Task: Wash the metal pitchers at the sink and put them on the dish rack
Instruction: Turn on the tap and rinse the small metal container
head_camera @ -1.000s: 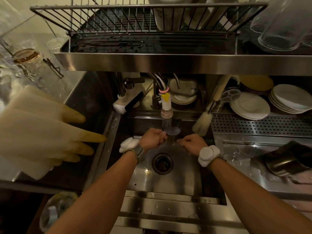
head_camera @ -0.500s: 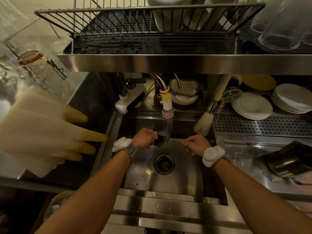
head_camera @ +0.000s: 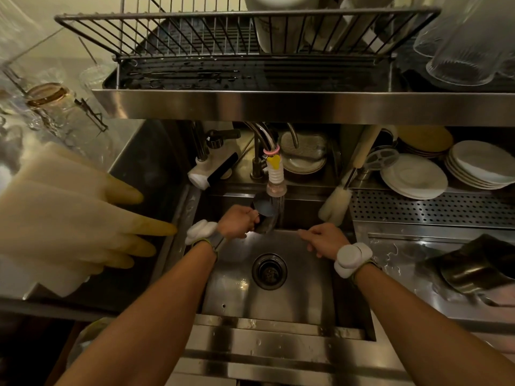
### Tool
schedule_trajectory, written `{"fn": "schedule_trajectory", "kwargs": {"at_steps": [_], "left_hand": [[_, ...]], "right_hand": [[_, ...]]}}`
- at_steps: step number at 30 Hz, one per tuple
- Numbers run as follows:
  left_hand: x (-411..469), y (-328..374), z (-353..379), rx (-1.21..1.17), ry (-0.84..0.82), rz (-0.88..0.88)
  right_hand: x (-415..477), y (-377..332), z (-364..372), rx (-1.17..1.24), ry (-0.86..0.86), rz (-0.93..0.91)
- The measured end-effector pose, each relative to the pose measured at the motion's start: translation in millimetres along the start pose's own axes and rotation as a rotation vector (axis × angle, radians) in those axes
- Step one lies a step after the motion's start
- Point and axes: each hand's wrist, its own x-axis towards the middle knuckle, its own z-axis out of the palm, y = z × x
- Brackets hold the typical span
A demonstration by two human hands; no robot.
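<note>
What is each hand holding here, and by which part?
The left hand grips the small metal pitcher by its side; a handle cannot be made out. The right hand holds nothing.

A small metal pitcher (head_camera: 264, 217) sits just above the middle of the frame. It is tilted under the running tap (head_camera: 276, 176), over the back of the steel sink (head_camera: 278, 310), and the left hand (head_camera: 237, 221) grips its left side. A second, larger metal pitcher (head_camera: 471, 271), dark and blurred, lies on its side at the right edge of the frame, on the wet counter (head_camera: 390, 260) beside the sink. The wire dish rack (head_camera: 195, 34) spans the top of the frame, above the sink.
</note>
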Motion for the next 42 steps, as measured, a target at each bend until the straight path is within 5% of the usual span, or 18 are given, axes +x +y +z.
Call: {"fn": "schedule_trajectory", "kwargs": {"at_steps": [42], "left_hand": [[3, 2, 22, -0.029, -0.009, 0.04]], "right_hand": [[-3, 5, 5, -0.005, -0.007, 0.009]]}}
